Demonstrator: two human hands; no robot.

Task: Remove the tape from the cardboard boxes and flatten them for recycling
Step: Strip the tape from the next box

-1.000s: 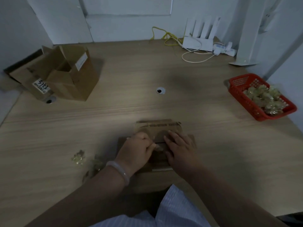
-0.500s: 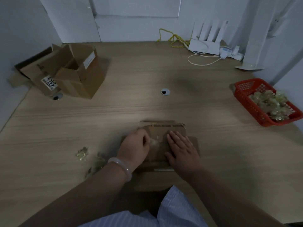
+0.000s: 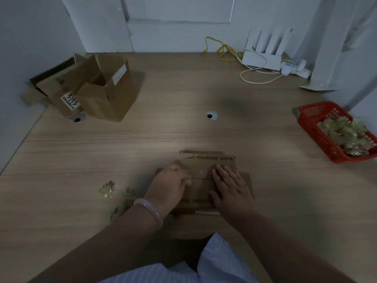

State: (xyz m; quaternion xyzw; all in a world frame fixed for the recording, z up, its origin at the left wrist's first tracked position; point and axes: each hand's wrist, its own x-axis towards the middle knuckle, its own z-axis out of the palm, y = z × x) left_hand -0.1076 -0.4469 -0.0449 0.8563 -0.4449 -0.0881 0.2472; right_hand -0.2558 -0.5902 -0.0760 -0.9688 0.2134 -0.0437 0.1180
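Pressing the flattened box [image 3: 204, 167] down by the counter's [image 3: 204, 135] near edge, the right hand [image 3: 231, 187] lies spread to steady it; the left hand [image 3: 168, 185], curled, seems to pinch tape [image 3: 185, 170] for peeling.

One camera sits on the person's head. It looks forward and down. The left hand [image 3: 169, 185] and right hand [image 3: 231, 189] are close under it, low in the middle. The table [image 3: 183, 88] runs away to the far wall [image 3: 179, 35].
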